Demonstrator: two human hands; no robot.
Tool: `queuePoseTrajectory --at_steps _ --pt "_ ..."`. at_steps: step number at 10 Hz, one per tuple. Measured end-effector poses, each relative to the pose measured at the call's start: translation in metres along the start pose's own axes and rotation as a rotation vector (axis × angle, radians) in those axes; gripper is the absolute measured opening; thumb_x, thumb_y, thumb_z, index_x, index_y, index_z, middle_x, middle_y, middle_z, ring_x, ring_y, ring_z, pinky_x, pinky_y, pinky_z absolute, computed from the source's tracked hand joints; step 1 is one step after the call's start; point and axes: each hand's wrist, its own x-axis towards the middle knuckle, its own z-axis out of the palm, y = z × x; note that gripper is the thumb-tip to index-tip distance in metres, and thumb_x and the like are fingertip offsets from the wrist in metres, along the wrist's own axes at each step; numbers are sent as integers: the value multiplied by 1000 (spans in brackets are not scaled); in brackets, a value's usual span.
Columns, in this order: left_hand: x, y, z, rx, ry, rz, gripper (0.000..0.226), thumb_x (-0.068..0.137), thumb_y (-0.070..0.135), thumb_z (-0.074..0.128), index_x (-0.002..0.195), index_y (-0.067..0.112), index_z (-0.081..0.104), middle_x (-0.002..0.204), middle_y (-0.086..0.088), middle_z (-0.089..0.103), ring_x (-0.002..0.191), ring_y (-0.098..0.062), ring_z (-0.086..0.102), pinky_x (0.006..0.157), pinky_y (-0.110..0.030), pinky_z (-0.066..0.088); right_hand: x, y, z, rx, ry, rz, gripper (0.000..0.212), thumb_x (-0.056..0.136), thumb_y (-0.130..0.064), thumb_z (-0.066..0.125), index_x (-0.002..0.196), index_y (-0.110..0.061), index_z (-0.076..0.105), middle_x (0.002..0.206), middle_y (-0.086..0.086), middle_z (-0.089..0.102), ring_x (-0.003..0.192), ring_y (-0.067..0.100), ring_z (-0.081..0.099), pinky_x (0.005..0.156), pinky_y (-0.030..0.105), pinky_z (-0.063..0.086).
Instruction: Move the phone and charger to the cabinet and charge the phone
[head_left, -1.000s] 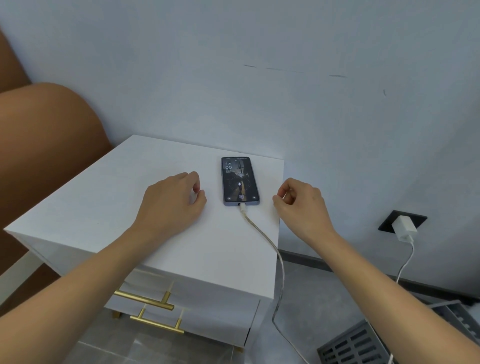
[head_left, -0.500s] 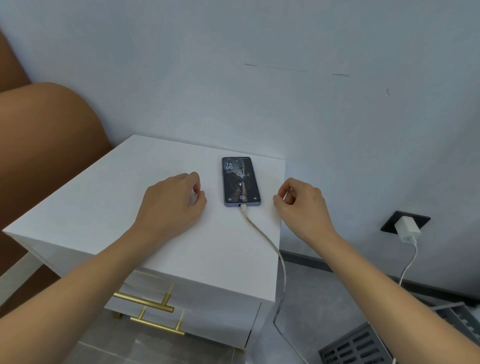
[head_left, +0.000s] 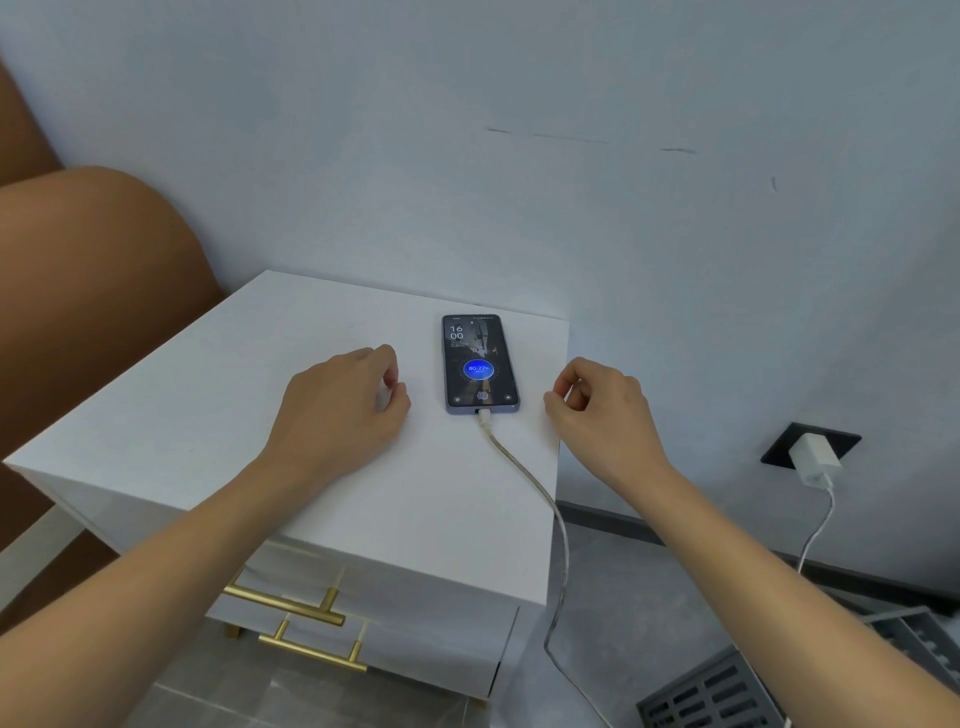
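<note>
Head view, looking down. Phone (head_left: 480, 364) flat on the white cabinet (head_left: 171, 415) top, face up, toward the far right corner, long axis running 12 to 6. Screen lit, blue charging ring showing a percentage at centre. Cable (head_left: 524, 475) plugged into the phone's 6 o'clock end, snaking toward 5 o'clock over the cabinet's right edge and down to the floor. Charger (head_left: 814, 460) seated in the dark wall socket (head_left: 779, 449) out at 4 o'clock, its white lead dropping below.

Left hand (head_left: 340, 410) resting on top of the cabinet at the phone's 9 o'clock, fingers loosely curled under, gripping nothing. Right hand (head_left: 605, 410) at the phone's 3 o'clock, partly over the cabinet's right edge, thumb and forefinger nearly pinched together, also holding nothing. Both just beside the phone, neither touching it, left perhaps a shade nearer.

Brown upholstered headboard (head_left: 88, 291) off at 9 o'clock, gold drawer handles (head_left: 291, 605) below, grey slatted crate (head_left: 727, 691) on the floor at 5 o'clock.

Judging by the ring: charging under way, task looking complete. Nothing left to grasp; likely just pulling both hands back toward 6 o'clock, keeping clear of the cable.
</note>
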Motion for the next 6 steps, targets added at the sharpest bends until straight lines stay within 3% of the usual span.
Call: queuePoseTrajectory --at_steps 3,6 --pt "0 -1 0 -6 2 5 12 91 31 56 83 23 52 66 9 53 61 -20 54 54 -31 38 1 3 -2 21 -63 -3 17 89 -21 67 74 -26 60 55 -7 56 61 15 54 67 35 51" --pt "1 -2 0 -5 0 -17 13 92 32 55 83 24 51 65 10 52 61 -19 54 54 -31 37 5 1 -18 43 -57 26 11 91 -24 67 80 -25 63 67 3 70 69 27 69 72 48 63"
